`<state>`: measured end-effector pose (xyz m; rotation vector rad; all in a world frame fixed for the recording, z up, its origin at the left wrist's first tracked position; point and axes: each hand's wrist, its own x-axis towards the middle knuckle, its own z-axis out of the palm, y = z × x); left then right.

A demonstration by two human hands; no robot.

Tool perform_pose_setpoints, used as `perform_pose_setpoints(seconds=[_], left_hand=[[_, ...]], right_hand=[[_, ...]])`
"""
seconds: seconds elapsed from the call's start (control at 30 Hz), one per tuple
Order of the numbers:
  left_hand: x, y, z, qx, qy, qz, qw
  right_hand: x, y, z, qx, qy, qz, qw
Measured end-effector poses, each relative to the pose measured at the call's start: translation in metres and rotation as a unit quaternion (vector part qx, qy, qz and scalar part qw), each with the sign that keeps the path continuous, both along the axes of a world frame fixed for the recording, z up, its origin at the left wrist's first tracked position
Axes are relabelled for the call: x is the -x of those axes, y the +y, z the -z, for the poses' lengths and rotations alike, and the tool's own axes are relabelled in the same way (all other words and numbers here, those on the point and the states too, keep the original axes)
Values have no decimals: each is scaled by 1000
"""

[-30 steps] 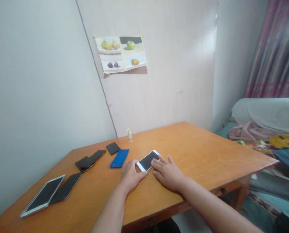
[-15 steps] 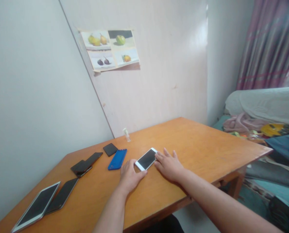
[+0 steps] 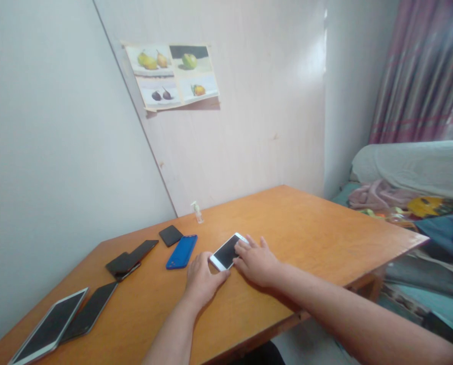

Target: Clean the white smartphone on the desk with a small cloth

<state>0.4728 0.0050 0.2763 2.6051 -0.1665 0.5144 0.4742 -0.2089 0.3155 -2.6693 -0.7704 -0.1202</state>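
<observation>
A white smartphone (image 3: 224,253) with a dark screen lies face up on the wooden table (image 3: 287,223). My left hand (image 3: 202,279) grips its near left end, thumb along the near edge and fingers at the far side. The fingers of my right hand (image 3: 257,263) are spread, and some of their tips rest on the right part of the screen. Left of my left hand lies a blue phone case (image 3: 182,252), its hollow side up. A flat black rectangular object (image 3: 170,235) sits just beyond the case.
A small clear pump bottle (image 3: 198,213) stands by the wall. Dark flat devices (image 3: 133,258) overlap on the left; nearer me, a white-framed tablet (image 3: 51,327) lies against another dark device (image 3: 89,312). A fruit picture (image 3: 173,76) hangs above. Bedding (image 3: 412,167) is piled at right.
My right hand has slid left, so its fingertips now reach farther over the screen. The left hand keeps its hold on the smartphone. The view has shifted slightly.
</observation>
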Motion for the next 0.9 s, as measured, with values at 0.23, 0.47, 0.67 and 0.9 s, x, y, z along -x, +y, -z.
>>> perform_pose_setpoints(seconds=[0.23, 0.47, 0.67, 0.9], left_hand=[[-2, -2, -1, -4, 12, -12, 1000], [-26, 0, -13, -20, 54, -34, 998], [-44, 2, -14, -12, 40, -50, 998], [-42, 2, -5, 8, 35, -56, 998]], right_hand=[[-16, 4, -3, 30, -31, -89, 995], [-51, 18, -2, 41, -37, -98, 994], [-81, 28, -4, 47, -41, -125, 990], [-78, 28, 1, 24, -37, -78, 996]])
